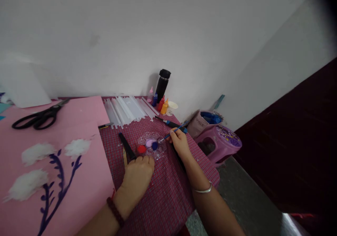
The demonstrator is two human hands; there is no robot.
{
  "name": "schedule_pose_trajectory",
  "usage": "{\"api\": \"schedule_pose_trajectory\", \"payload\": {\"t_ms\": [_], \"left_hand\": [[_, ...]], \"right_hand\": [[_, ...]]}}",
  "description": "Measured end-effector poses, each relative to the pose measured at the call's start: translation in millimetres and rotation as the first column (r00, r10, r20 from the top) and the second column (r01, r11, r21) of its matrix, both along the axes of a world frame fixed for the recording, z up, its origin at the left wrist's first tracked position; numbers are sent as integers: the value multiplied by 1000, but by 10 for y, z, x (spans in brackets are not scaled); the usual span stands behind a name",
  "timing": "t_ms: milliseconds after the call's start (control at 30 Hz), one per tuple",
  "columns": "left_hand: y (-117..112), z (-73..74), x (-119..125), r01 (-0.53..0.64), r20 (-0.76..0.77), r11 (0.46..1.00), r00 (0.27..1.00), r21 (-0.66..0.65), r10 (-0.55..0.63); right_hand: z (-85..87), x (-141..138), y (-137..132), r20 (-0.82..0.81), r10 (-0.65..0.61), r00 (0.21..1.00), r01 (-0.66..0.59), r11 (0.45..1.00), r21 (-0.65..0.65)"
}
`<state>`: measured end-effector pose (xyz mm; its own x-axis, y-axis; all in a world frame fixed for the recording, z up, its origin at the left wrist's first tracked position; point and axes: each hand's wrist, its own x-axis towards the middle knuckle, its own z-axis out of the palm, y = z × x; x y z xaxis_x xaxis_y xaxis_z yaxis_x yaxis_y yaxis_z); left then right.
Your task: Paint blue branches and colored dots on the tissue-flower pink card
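Note:
My right hand [179,143] pinches a thin blue paintbrush [175,129], its tip down at the dark blue well of a clear flower-shaped paint palette [158,154]. Red, lilac and dark blue paint fill three of the palette's wells. At its near rim, my left hand [140,171] has curled fingers that seem to grip the edge; the fingertips are hidden beneath. Left of the hands lies a pink sheet [89,180] with dark purple painted stems [61,192] and white fluffy tufts [38,153] on it.
Black scissors [43,118] rest on pink paper. White strips [129,109] lie at the back beside small paint bottles [164,106] and a black flask [162,85]. A black-handled tool [126,145] and a blue-black cutter [173,125] flank the palette. A pink stool [221,145] stands right.

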<state>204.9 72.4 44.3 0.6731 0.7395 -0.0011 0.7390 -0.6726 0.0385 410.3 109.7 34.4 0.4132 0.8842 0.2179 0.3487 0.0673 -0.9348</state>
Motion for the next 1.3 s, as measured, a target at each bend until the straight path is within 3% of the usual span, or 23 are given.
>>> {"api": "schedule_pose_trajectory", "payload": {"t_ms": [267,467,733,1300], "left_hand": [[-12,54,-18,17,-3,1000,1000,2,-17],[-5,22,-10,15,14,999,1000,29,-16],[5,16,-41,30,19,999,999,39,-30],[-3,34,-48,13,48,1000,999,26,-14]], "right_hand": [[-37,39,-6,-4,-52,999,52,999,10],[74,44,-45,-113,-113,987,120,991,58],[105,61,-47,-253,-52,966,48,999,-21],[-9,29,15,-204,-58,977,53,998,-28]]}}
